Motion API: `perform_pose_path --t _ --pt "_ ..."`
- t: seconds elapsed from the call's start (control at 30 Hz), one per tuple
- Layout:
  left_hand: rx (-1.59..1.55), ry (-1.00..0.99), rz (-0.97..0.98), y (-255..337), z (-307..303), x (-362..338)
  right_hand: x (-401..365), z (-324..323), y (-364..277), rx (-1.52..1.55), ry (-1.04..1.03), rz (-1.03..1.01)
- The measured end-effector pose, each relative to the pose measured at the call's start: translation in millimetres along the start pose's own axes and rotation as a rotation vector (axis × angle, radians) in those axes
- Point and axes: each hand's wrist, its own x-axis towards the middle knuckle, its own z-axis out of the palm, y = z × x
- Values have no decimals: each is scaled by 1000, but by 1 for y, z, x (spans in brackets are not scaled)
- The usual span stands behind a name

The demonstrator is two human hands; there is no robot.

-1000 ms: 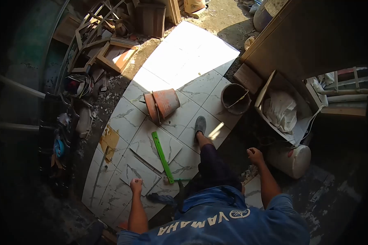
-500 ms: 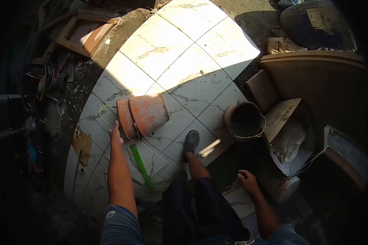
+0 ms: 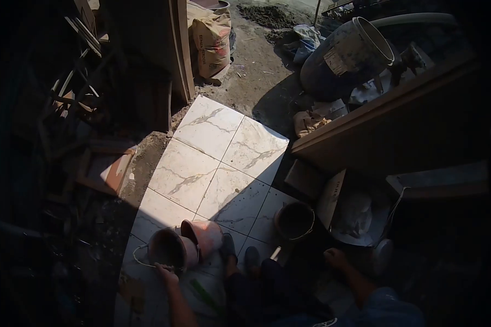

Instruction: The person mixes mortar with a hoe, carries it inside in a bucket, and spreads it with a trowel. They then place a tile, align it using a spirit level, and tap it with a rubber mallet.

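Observation:
My left hand [image 3: 167,274] is at the lower rim of an orange bucket [image 3: 190,255], its fingers closed over the edge. The bucket is tilted, its dark mouth facing up and to the left, with a wire handle [image 3: 138,256] hanging out on that side. A second orange bucket [image 3: 208,237] leans against it on the right. My right hand [image 3: 337,258] hangs in the air with fingers curled and nothing visible in it. A dark bucket [image 3: 294,220] stands upright nearby. Beside my left forearm lies a green strip [image 3: 204,294], partly in shadow.
Marbled floor tiles [image 3: 202,174] run ahead, partly sunlit. To the right are a cardboard box [image 3: 333,199] with a white bag [image 3: 352,215] and a wooden panel [image 3: 387,109]. Farther off are a large drum [image 3: 341,62] and paper sacks [image 3: 211,46]. A wooden frame [image 3: 106,169] lies left.
The view has lifted toward the doorway. The left orange bucket has turned so its mouth shows, with my left hand now on its rim. My second foot has come into view.

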Motion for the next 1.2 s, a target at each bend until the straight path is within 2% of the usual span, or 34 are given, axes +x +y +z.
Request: perform_pose_path --t 0.03,0.07,0.13,0.2,0.27,0.3,0.37,0.4,0.47,0.5,0.53,0.57,0.6,0.7,0.77,0.83,0.87,0.9,0.93,0.97,1.0,1.03,1.07,1.1,1.13,1.2 --pt "99 70 62 26 15 -28 1 -3 4 -3 0 -36" --pt "93 49 83 47 25 -42 -8 -12 -4 21 11 -51" --pt "349 39 117 90 38 -66 -25 -28 -12 105 17 -20" --pt "413 44 204 130 70 -85 -41 -46 -6 184 42 7" --pt "478 73 284 167 101 -113 -51 -70 4 180 59 127" --pt "479 -38 299 187 124 -129 -56 -79 12 194 51 121" --pt "478 -227 304 222 179 -159 -52 -93 17 74 212 152" --pt "477 -228 322 231 206 -168 -41 -93 17 88 207 142" --pt "403 -387 252 239 266 -185 2 -95 12 20 305 114" --pt "419 -404 239 243 300 -203 46 -84 20 160 213 178" --pt "409 -416 257 245 328 -220 77 -89 0 -72 187 -47" --pt "437 -421 240 245 361 -235 73 -121 -81 138 206 77" --pt "465 -428 223 242 397 -247 89 -146 -136 108 214 -17" --pt "565 -529 314 234 502 -290 179 -187 -257 347 230 -244" --pt "593 -688 330 239 574 -331 217 -234 -356 517 -10 -213" --pt "633 -847 459 245 642 -364 228 -284 -455 743 -373 -85" --pt "717 -915 525 250 674 -378 230 -307 -495 783 -452 -131" --pt "673 -1023 540 250 707 -390 213 -341 -539 843 -471 -137" --pt "685 -1102 583 255 741 -411 224 -357 -563 896 -511 -200" --pt "723 -1154 742 260 774 -428 227 -380 -585 969 -588 -254" --pt "725 -1203 823 265 806 -449 260 -379 -593 1057 -453 -508" --pt "790 -1253 886 272 837 -468 274 -393 -603 1013 -311 -569" --pt "878 -1310 1010 265 869 -455 289 -411 -610 965 -166 -627" --pt "859 -1397 1076 266 901 -462 295 -433 -620 1072 -221 -485" --pt "842 -1483 1136 268 935 -473 366 -419 -606 970 -87 -619" --pt "913 -1631 1125 267 1003 -476 371 -464 -639 1213 -209 -270"
